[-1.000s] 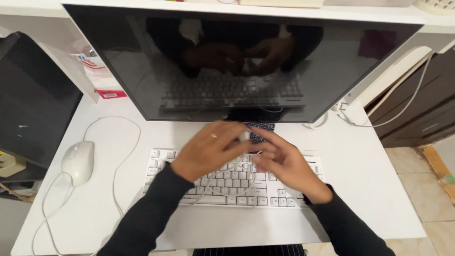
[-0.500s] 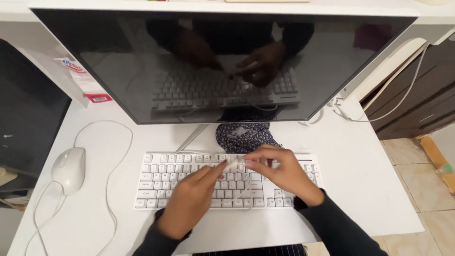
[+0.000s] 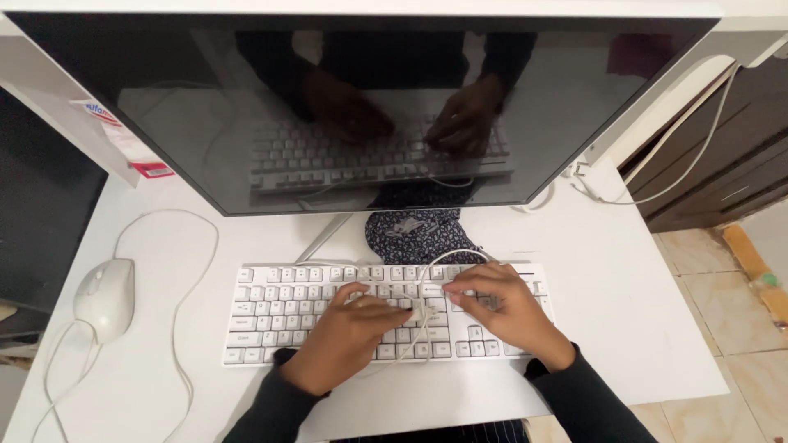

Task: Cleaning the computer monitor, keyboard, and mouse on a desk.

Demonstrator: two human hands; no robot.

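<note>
While both hands rest low in the middle of the frame over the white rectangular plastic keyboard [image 3: 312,308], they meet on a small pale plastic cable plug [image 3: 419,312] with a thin white cord [image 3: 447,261] running from it. The left hand [image 3: 349,336] lies knuckles-up on the keys, its fingers curled inward so that the fingertips close on the plug from the left. The right hand [image 3: 505,308] reaches in from the right, its fingers bent and nearly closed; it seems to pinch the plug or the cord just beside it, though exactly what it presses on cannot be told. The cord arcs up and over the top edge of the keyboard toward a dark floral-patterned cloth [image 3: 419,234] lying under the large black glossy monitor [image 3: 369,107], which fills the upper part of the frame, and another strand trails down across the keys. The plug looks light, hard and small, likely a little slippery, so it is best taken by its body between fingertips; the cord is soft and limp and would flex rather than bear a pull. At the left edge, a white corded computer mouse [image 3: 104,297] sits on the white desk [image 3: 624,295], well apart from the hands.
</note>
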